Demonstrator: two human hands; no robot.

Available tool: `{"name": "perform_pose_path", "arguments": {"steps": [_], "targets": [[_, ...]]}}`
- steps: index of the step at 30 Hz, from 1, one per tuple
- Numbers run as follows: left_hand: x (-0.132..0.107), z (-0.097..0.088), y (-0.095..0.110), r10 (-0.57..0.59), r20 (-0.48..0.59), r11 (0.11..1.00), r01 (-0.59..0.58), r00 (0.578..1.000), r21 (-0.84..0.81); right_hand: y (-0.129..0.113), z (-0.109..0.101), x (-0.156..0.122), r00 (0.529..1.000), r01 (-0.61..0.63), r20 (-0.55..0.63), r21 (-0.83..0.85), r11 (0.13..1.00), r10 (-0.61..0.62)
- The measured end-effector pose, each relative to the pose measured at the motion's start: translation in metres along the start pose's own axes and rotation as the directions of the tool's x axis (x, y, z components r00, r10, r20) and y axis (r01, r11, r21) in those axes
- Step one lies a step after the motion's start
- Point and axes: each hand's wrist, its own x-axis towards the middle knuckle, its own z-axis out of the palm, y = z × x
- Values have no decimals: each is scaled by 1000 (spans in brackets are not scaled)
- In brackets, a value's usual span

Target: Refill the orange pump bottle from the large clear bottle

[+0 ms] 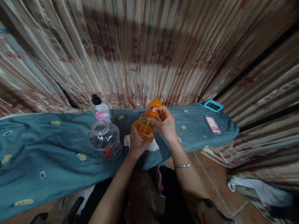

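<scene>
A clear pump bottle (145, 130) with amber liquid low inside is held over the near edge of the cloth-covered table. Its orange pump head (154, 105) points up and tilts slightly. My left hand (136, 140) wraps round the lower part of the bottle from the left. At the orange collar, the thumb and fingers of my right hand (166, 123) close from the right. Underneath lies a white lace-edged cloth (153, 146), partly hidden by my hands. Left of them stands a wide clear jar (105, 140) without a lid, an orange label on its side.
Behind the jar stands a clear bottle with a black pump and pink label (102, 113). A blue-framed digital clock (213, 106) and a pixelated flat item (212, 124) lie at the right end of the teal tablecloth (58, 149). Pleated curtains (130, 56) hang directly behind the table.
</scene>
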Motion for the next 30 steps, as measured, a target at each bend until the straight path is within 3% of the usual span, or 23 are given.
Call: {"name": "perform_pose_path", "arguments": {"steps": [8,16,21,23,30], "targets": [[-2,1,-5,-2,-10,999,1,1000,-32,-12,3,-5,980,-49,193,-11,999,50],[-8,0,-6,23,14,998,-22,1000,-51,-7,-5,-8,999,-50,-4,-213,976,50],[-8,-1,-4,16,8,998,-15,1000,-56,-21,-7,-9,970,-59,214,-262,963,118],[-8,-1,-2,12,9,998,-12,1000,-54,-25,-8,-9,959,-65,248,-268,961,134],[-10,-1,0,-7,18,999,8,1000,-31,-18,-7,-10,998,-59,4,-376,925,65]]}}
